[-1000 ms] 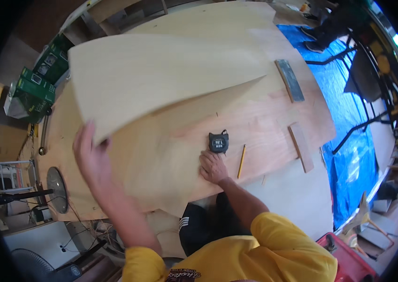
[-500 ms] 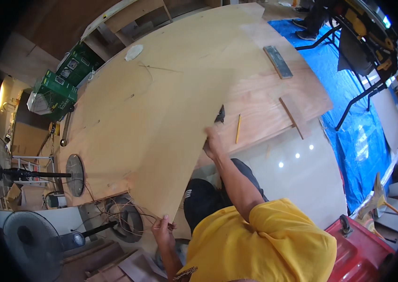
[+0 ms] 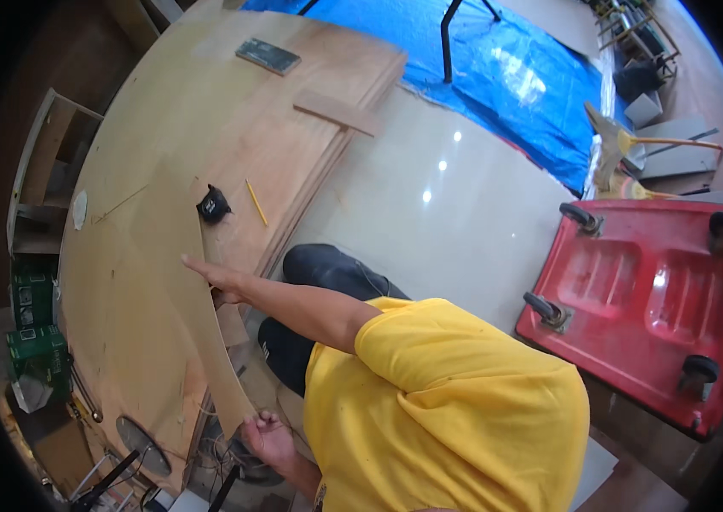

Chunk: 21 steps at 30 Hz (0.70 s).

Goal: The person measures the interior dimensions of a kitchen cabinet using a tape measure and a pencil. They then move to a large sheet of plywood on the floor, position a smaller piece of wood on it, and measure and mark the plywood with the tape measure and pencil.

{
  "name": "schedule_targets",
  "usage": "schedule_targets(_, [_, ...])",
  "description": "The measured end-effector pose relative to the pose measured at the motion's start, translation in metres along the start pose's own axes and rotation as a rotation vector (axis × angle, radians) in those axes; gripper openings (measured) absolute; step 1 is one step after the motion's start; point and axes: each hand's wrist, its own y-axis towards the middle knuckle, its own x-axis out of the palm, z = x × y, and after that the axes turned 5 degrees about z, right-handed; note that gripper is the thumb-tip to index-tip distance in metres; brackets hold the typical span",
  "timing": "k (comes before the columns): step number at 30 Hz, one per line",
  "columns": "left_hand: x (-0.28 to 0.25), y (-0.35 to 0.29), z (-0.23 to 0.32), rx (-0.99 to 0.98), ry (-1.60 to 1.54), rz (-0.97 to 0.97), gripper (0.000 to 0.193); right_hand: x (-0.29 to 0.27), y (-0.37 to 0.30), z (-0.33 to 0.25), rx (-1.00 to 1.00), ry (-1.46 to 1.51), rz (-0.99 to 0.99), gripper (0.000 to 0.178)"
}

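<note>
A thin tan plywood sheet [image 3: 193, 328] lies over a stack of boards, its near edge lifted and bent. My left hand [image 3: 266, 437] pinches the sheet's near corner between thumb and fingers. Farther along the same edge is my right hand [image 3: 215, 276], with one digit stretched over the top face and the others curled beneath the edge, partly hidden. Just beyond the right hand, a black tape measure [image 3: 214, 205] and a yellow pencil [image 3: 256, 202] rest on the exposed pinkish plywood [image 3: 246, 141].
Farther off on the boards are a dark flat block [image 3: 268, 56] and a wooden strip [image 3: 335, 112]. A red wheeled platform [image 3: 635, 294] sits at right, casters upward. Blue tarp [image 3: 507, 81] covers floor at the back. Green boxes [image 3: 37, 354] and a round fan base [image 3: 143, 445] stand left.
My view has swung to the right, bringing the red platform into full sight. The sheet's edge has shifted, uncovering the tape measure. Both hands remain at the sheet's edge.
</note>
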Motion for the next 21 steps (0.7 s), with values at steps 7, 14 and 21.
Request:
schedule_targets(7, [-0.020,-0.019,-0.011,-0.164,0.298,0.045,0.025,0.007,0.042,0.027,-0.149,-0.434,0.148,0.039])
schedule_targets(14, [-0.012,-0.022,-0.031,-0.267,-0.369,-0.249,0.044,0.049,-0.083,-0.053,-0.982,-0.736,0.043,0.035])
schedule_targets(21, [0.033,0.053,-0.043,-0.260,-0.339,-0.279,0.034,-0.064,-0.288,-0.147,-1.165,-0.628,0.319,0.049])
